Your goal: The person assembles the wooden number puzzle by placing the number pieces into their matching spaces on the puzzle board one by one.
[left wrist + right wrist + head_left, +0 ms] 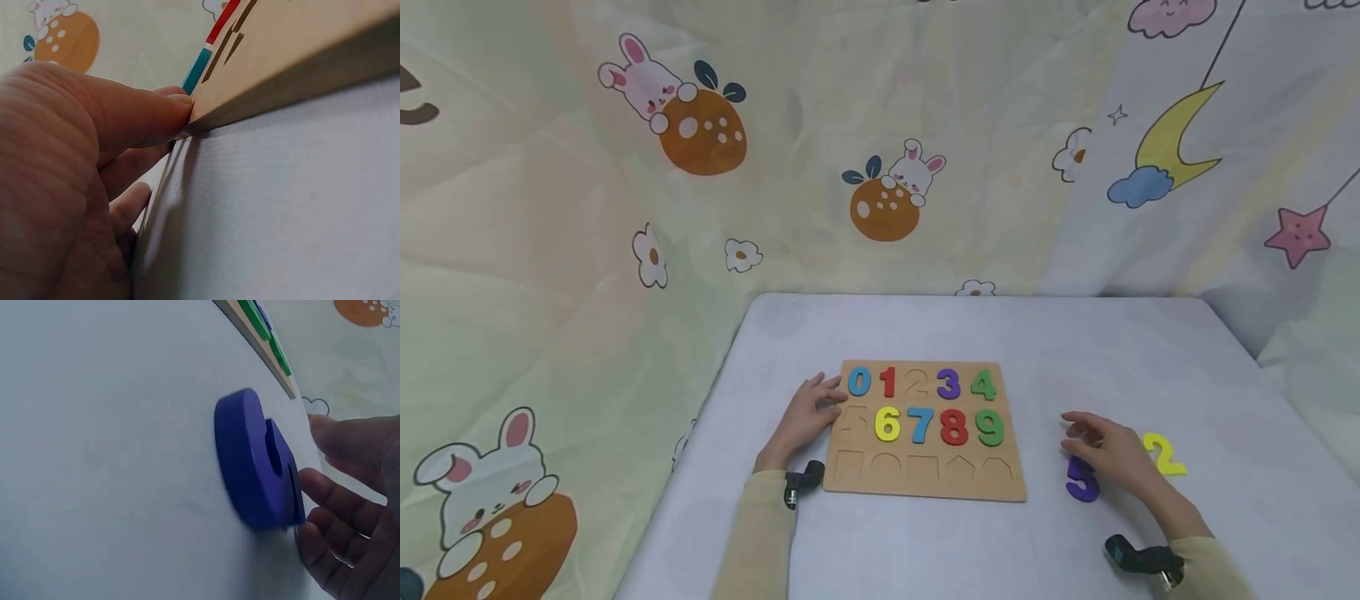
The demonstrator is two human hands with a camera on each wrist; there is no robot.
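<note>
A wooden number puzzle board point(925, 477) lies on the table with colourful digits in its upper two rows. My left hand point(805, 417) holds the board by its left edge; thumb and fingers meet the edge in the left wrist view. The recesses for 2 and 5 are bare, as is the bottom row of shapes. My right hand point(1108, 454) hovers over a purple number 5 point(1082, 482), fingers loosely bent with a gap to the thumb. In the right wrist view, the purple 5 point(250, 469) sits beside the fingertips, outside the grasp.
A yellow number 2 point(1163, 454) lies on the white table point(962, 550) behind the right hand, to its right. A patterned cloth backdrop point(880, 100) rises behind the table and along its left side. Both wrists wear small black cameras.
</note>
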